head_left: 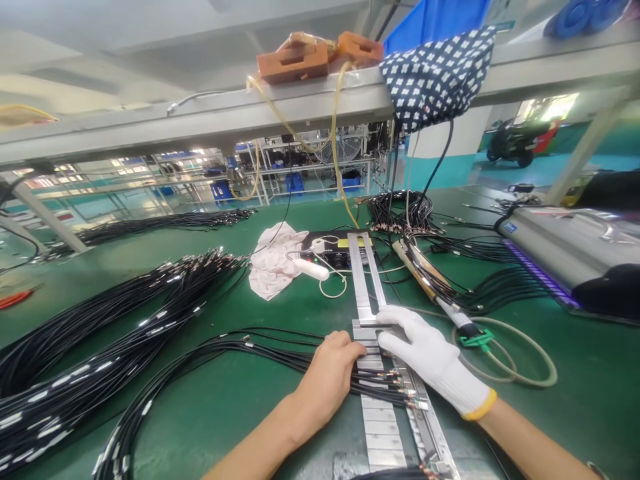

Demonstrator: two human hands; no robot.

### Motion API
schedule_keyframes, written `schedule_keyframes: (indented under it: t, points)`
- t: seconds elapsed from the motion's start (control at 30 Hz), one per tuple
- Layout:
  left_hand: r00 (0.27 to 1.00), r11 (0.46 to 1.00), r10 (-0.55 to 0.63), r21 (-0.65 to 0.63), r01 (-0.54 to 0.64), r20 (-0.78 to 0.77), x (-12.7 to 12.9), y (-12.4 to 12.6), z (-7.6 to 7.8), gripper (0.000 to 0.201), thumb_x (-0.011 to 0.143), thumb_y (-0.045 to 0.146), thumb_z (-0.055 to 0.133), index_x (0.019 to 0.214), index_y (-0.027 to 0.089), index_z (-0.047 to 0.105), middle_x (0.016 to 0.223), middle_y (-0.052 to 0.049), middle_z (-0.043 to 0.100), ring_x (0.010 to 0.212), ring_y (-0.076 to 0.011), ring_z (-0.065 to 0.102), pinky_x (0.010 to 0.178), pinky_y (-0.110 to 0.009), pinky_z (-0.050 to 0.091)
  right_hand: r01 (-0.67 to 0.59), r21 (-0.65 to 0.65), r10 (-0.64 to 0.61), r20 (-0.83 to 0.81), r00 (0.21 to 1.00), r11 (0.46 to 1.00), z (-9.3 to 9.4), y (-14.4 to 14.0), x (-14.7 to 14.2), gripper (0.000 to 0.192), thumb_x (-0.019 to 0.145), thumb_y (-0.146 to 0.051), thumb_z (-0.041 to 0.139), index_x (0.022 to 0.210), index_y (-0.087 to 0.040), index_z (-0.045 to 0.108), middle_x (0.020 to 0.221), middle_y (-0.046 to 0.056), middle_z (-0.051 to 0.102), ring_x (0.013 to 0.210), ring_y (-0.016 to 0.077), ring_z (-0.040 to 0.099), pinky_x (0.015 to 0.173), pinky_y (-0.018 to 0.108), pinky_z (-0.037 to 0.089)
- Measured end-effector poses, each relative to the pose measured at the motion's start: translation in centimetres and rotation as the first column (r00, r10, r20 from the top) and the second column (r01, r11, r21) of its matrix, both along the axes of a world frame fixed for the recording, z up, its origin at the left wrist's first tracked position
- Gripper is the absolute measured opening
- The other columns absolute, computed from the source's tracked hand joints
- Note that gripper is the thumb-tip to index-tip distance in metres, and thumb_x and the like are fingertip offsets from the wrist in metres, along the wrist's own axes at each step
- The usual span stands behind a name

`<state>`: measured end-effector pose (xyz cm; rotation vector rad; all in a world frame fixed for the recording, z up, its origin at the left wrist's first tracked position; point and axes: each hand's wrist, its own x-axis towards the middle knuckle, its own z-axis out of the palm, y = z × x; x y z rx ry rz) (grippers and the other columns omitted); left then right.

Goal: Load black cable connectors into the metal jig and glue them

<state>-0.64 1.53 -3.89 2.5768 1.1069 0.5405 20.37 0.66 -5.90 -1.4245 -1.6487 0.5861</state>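
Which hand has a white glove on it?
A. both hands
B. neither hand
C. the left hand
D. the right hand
D: the right hand wears a white glove with a yellow cuff and rests on the metal rail, while the left hand is bare and presses on the black cables.

A single head-worn camera looks forward and down over a green workbench (240, 400), close above the bare left hand (331, 373) and gloved right hand (425, 353) near the bottom edge, with a shelf (200, 120) overhead and the hall beyond
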Motion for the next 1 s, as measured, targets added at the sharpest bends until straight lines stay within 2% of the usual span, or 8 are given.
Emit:
schedule_keyframes:
  t: [0.17, 0.33, 0.5, 0.57, 0.73, 0.87, 0.93, 1.0]
  points:
    - [0.999, 1.0, 0.005, 0.021, -0.005, -0.035, 0.1, 0.0, -0.2, 0.031, 0.098, 0.006, 0.047, 0.099, 0.019, 0.075, 0.084, -0.004, 0.063, 0.081, -0.0183, 0.059, 0.079, -0.029, 0.049, 0.068, -0.005, -0.066, 0.154, 0.986, 0.998, -0.8, -0.2, -0.6, 0.044, 0.077, -0.037, 0.064, 0.119, -0.025, 0.069, 0.146, 0.01, 0.055, 0.136, 0.0324, 0.049, 0.113, 0.053, 0.04]
    - [0.992, 0.998, 0.017, 0.054, -0.01, -0.122, 0.2, -0.1, 0.2, 0.03, 0.098, 0.005, 0.047, 0.098, 0.019, 0.074, 0.086, -0.004, 0.063, 0.082, -0.0186, 0.058, 0.079, -0.029, 0.049, 0.097, -0.087, -0.072, 0.253, 0.965, 0.991, -0.5, -0.1, -0.7, 0.054, 0.075, -0.033, 0.065, 0.128, -0.022, 0.064, 0.152, 0.012, 0.049, 0.139, 0.0332, 0.045, 0.114, 0.053, 0.038]
    - [0.968, 0.996, 0.038, 0.086, -0.017, -0.248, 1.0, -1.2, 0.9, 0.028, 0.096, 0.005, 0.046, 0.102, 0.015, 0.071, 0.108, -0.012, 0.062, 0.102, -0.0284, 0.055, 0.09, -0.043, 0.049, 0.098, -0.113, -0.058, 0.311, 0.949, 0.989, -0.2, 0.3, -0.5, 0.062, 0.074, -0.032, 0.069, 0.135, -0.023, 0.059, 0.155, 0.011, 0.046, 0.14, 0.0347, 0.045, 0.113, 0.053, 0.04]
    - [0.955, 0.998, 0.022, 0.058, -0.005, -0.295, 1.3, -1.6, 1.0, 0.029, 0.095, 0.004, 0.045, 0.107, 0.012, 0.07, 0.109, -0.014, 0.062, 0.103, -0.03, 0.055, 0.093, -0.045, 0.048, 0.089, -0.099, -0.055, 0.311, 0.949, 0.991, -0.4, 0.4, -0.3, 0.063, 0.075, -0.032, 0.069, 0.136, -0.024, 0.058, 0.155, 0.011, 0.046, 0.14, 0.0343, 0.044, 0.114, 0.052, 0.04]
    - [0.945, 0.998, -0.049, -0.047, 0.036, -0.323, 1.6, -1.7, 1.9, 0.03, 0.094, 0.001, 0.043, 0.11, 0.006, 0.069, 0.107, -0.017, 0.065, 0.102, -0.03, 0.057, 0.094, -0.041, 0.049, 0.088, -0.104, -0.054, 0.298, 0.953, 0.991, -0.8, 0.3, -0.3, 0.065, 0.076, -0.034, 0.07, 0.138, -0.026, 0.057, 0.155, 0.009, 0.046, 0.141, 0.0334, 0.045, 0.113, 0.049, 0.042]
    - [0.965, 0.995, -0.059, -0.09, 0.037, -0.256, 0.6, -1.2, 3.2, 0.036, 0.091, -0.004, 0.041, 0.104, 0.012, 0.07, 0.103, -0.01, 0.067, 0.097, -0.0238, 0.059, 0.089, -0.034, 0.049, 0.121, -0.123, -0.086, 0.258, 0.962, 0.985, -0.7, 0.1, -0.5, 0.063, 0.077, -0.034, 0.068, 0.138, -0.026, 0.056, 0.154, 0.007, 0.048, 0.138, 0.0313, 0.048, 0.113, 0.048, 0.041]
    - [0.977, 0.994, -0.052, -0.106, 0.03, -0.206, -0.1, -0.9, 3.5, 0.029, 0.092, -0.001, 0.047, 0.098, 0.016, 0.069, 0.102, -0.006, 0.067, 0.094, -0.0212, 0.06, 0.088, -0.031, 0.048, 0.166, -0.141, -0.14, 0.176, 0.974, 0.976, -0.6, 0.1, -0.3, 0.059, 0.081, -0.037, 0.063, 0.138, -0.028, 0.056, 0.151, 0.005, 0.051, 0.134, 0.0312, 0.052, 0.113, 0.049, 0.041]
    - [0.985, 0.993, -0.022, -0.12, 0.002, -0.171, -0.6, -0.8, 3.6, 0.019, 0.092, 0.004, 0.053, 0.09, 0.016, 0.067, 0.099, -0.006, 0.066, 0.093, -0.0222, 0.059, 0.088, -0.033, 0.046, 0.191, -0.149, -0.183, 0.066, 0.981, 0.97, -0.7, 0.2, -0.1, 0.053, 0.084, -0.042, 0.059, 0.136, -0.03, 0.057, 0.146, 0.004, 0.056, 0.131, 0.0319, 0.055, 0.113, 0.052, 0.04]
